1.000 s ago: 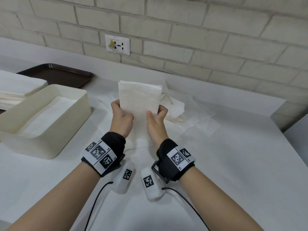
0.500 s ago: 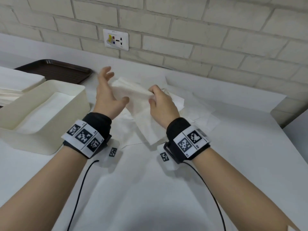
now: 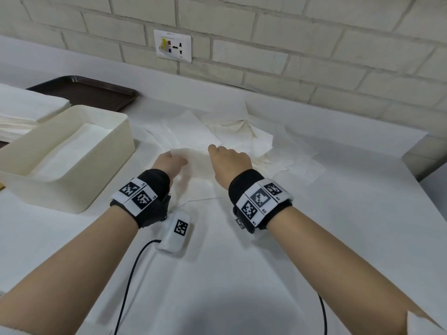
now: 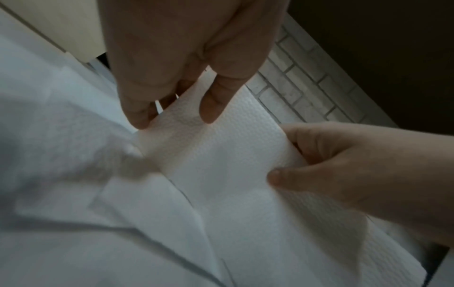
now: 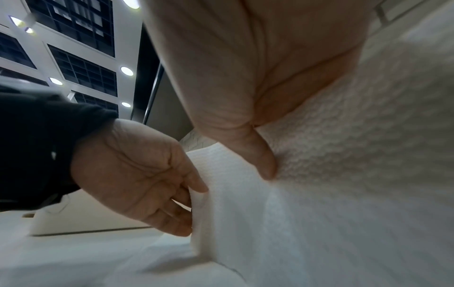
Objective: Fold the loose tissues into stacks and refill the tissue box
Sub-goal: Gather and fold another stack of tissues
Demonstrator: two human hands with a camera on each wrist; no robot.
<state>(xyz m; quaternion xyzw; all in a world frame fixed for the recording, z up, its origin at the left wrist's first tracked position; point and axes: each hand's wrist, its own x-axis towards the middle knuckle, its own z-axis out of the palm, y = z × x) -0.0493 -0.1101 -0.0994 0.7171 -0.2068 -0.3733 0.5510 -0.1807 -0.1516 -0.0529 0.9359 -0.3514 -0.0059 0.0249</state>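
Your left hand (image 3: 170, 163) pinches the near-left edge of the tissue (image 3: 197, 157) between thumb and fingertips, and your right hand (image 3: 229, 160) pinches its right edge, thumb (image 4: 290, 177) on top. A second ago you held the sheet upright above the table (image 3: 314, 238); now both hands have dropped and it hangs low between them, nearly flat, its long axis running from one grip to the other. Beyond the grip, loose tissues (image 3: 244, 131) lie crumpled and overlapping on the table. Left of your left hand stands the open tissue box (image 3: 108, 151), with white tissue in its bottom. Past the box sit a stack of tissues (image 3: 26, 110) and a dark tray (image 3: 92, 93). Nothing lies between the grip and the box.
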